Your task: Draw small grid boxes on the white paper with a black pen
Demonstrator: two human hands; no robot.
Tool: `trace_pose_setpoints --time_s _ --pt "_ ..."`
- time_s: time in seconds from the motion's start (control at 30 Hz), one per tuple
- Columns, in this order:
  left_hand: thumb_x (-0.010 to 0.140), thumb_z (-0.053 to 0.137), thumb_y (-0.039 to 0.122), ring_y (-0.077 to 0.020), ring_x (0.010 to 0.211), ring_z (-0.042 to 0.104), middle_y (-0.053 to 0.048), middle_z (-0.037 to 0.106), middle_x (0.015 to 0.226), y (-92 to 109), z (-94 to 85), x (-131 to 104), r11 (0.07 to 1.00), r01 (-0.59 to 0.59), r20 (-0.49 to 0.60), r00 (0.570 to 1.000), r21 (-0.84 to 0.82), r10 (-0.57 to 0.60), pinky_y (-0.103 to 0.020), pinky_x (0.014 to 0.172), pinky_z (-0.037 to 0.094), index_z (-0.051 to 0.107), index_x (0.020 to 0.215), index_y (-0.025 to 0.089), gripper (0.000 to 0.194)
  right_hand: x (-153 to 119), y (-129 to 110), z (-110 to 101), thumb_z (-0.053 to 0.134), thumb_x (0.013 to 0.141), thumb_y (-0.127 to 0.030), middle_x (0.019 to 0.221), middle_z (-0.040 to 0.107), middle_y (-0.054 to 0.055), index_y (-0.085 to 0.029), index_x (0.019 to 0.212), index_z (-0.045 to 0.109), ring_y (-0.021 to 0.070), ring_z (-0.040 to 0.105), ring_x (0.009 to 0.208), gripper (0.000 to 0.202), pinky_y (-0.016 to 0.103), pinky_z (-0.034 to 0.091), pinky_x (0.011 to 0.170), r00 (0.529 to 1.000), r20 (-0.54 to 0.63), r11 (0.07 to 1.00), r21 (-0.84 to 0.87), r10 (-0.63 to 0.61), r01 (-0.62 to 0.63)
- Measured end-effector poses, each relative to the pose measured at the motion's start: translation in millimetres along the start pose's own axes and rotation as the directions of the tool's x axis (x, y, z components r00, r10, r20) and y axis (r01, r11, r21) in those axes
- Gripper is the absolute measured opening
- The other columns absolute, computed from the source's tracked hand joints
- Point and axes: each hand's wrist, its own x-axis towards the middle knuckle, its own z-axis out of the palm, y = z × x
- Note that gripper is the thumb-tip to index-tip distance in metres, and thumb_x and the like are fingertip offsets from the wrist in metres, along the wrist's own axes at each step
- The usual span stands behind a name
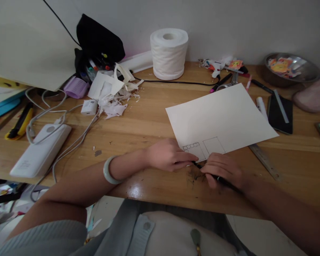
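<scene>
My left hand (169, 155) is closed, its fingertips pinching the dark front end of a black pen; whether that end is a cap I cannot tell. My right hand (224, 170) is wrapped round the barrel of the same pen (226, 183), whose back end points to the lower right. Just beyond both hands lies a white sheet of paper (221, 117), tilted on the wooden table (138, 131). Near its closest edge are two drawn boxes, the left one with a row of small circles along its top. Dark scribble marks show on the wood beneath the pen.
A metal ruler (265, 161) sticks out from under the paper. Farther back stand a white tissue roll (169, 53) and a metal bowl (290, 69). Scissors (230, 83) and a glue gun (214, 67) lie between them. Paper scraps (112, 92) and a power bank (41, 149) are left.
</scene>
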Motion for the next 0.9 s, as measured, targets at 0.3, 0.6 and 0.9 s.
trace_pose_setpoints --time_s 0.3,0.6,0.9 --pt "0.084 0.044 0.021 -0.0109 0.062 0.061 -0.004 0.067 0.071 -0.4 -0.4 -0.7 1.0 0.004 0.012 1.0 -0.026 -0.004 -0.022 0.06 0.046 0.06 0.099 0.013 0.023 -7.8 5.5 7.5 0.041 0.083 -0.02 0.057 0.054 -0.002 -0.019 0.081 0.055 0.0105 0.052 0.052 0.014 0.023 0.041 0.05 0.787 -0.012 0.758 0.277 0.617 -0.59" --pt "0.085 0.043 0.021 -0.0108 0.063 0.061 -0.005 0.066 0.072 -1.0 0.6 -0.9 0.999 0.012 0.025 1.0 -0.035 -0.011 -0.022 0.065 0.047 0.058 0.101 0.013 0.024 -7.6 7.5 8.9 0.042 0.083 -0.023 0.055 0.055 -0.002 -0.019 0.078 0.056 0.0104 0.052 0.051 0.016 0.022 0.041 0.049 0.782 0.007 0.751 0.271 0.623 -0.602" --pt "0.085 0.042 0.023 -0.0119 0.065 0.062 -0.005 0.067 0.072 -0.3 -0.7 -0.6 0.999 0.027 0.047 0.999 -0.032 -0.026 -0.023 0.064 0.047 0.059 0.101 0.013 0.025 -10.4 6.9 9.4 0.043 0.083 -0.02 0.054 0.055 -0.003 -0.02 0.078 0.056 0.0096 0.051 0.049 0.014 0.022 0.039 0.047 0.789 0.03 0.749 0.294 0.614 -0.594"
